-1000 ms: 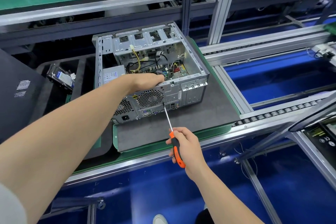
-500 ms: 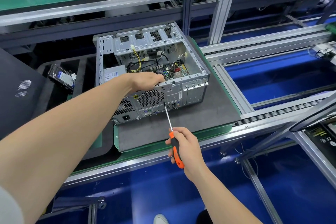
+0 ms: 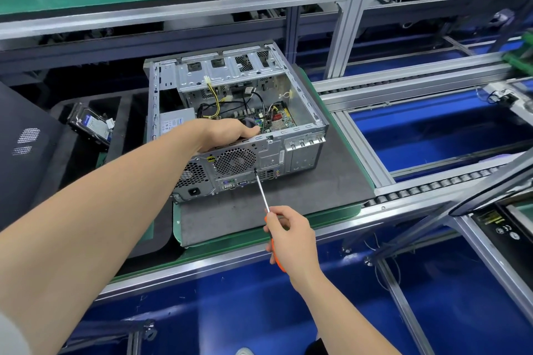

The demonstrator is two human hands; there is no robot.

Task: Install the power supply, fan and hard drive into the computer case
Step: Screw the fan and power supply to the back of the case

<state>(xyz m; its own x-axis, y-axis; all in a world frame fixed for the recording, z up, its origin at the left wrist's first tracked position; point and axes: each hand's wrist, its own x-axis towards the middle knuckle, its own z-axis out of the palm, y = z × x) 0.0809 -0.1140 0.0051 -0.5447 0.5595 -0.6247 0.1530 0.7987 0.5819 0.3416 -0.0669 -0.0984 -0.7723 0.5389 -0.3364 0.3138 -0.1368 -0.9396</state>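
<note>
**Head view: screwdriver at the case's rear panel**

Grips orange-handled screwdriver in right hand, tip set against near rear panel of computer case, just right of fan. Curls left hand over rear rim, holding fan inside. Shows power supply seated at case's left; hard drive lying apart, left.

Both forearms are bare as far as they show, and the left hand and the right hand are bare too. On the left arm only the edge of a light grey sleeve shows. Low in the view are a white shoe and some dark clothing.
</note>
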